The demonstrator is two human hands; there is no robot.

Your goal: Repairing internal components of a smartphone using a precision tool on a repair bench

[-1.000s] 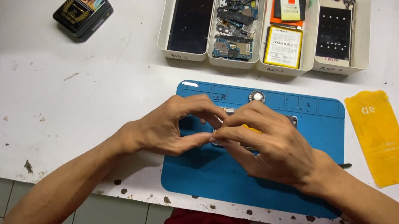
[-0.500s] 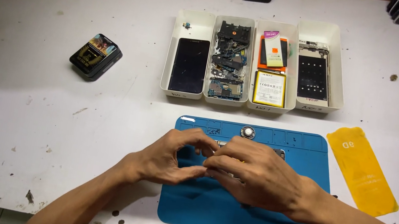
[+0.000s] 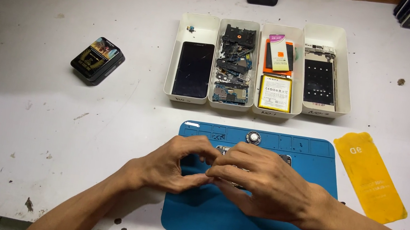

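Observation:
Both my hands meet over the upper part of a blue work mat (image 3: 209, 221) near the table's front edge. My left hand (image 3: 171, 169) curls in from the left, thumb and forefinger touching the fingertips of my right hand (image 3: 267, 187). Under them lies a flat grey metal phone part (image 3: 283, 158); only its top edge and corners show, the rest is hidden by my fingers. Both hands appear to grip it. A small round silver piece (image 3: 253, 137) sits on the mat's top edge, just beyond my fingers.
Behind the mat stand four white trays: a dark phone screen (image 3: 194, 69), circuit boards (image 3: 233, 70), batteries (image 3: 275, 92), a phone frame (image 3: 320, 81). A black box (image 3: 97, 60) lies far left, a yellow sleeve (image 3: 368, 182) right of the mat. Dark items line the back edge.
My head has lifted, so the table's far edge and back wall have come into view. My hands stay together on the mat over the same part, with only small finger shifts.

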